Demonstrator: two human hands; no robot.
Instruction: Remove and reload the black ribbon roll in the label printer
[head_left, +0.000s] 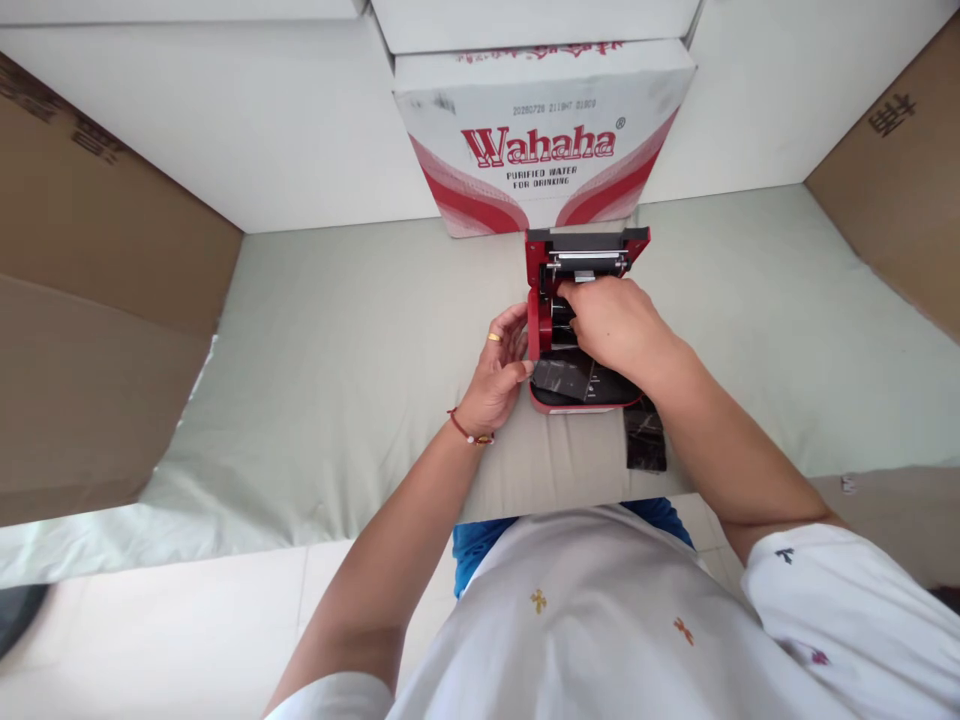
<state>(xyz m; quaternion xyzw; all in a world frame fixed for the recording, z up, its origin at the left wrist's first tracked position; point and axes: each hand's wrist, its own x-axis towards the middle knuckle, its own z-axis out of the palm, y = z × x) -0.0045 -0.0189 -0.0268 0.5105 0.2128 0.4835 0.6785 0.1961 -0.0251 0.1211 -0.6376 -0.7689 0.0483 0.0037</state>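
A small red and black label printer [535, 330] stands on the cloth with its lid raised, showing a roller [589, 265] under the lid. Along its left side lies my left hand [501, 375], fingers against the red wall and thumb at the front corner, holding it. From the right, my right hand [615, 320] reaches inside the printer with bent, closed fingers; the fingertips are partly hidden, and what they grip cannot be made out. A dark glossy strip [562, 375] lies across the printer's black front part. Another dark glossy piece [646, 437] rests on the cloth below the printer's right corner.
A white and red water carton [544, 150] stands right behind the printer. Brown cardboard [112, 300] walls the left side, and more brown cardboard [896, 170] the right. Pale green cloth [352, 380] covers the table, whose front edge is close to my body.
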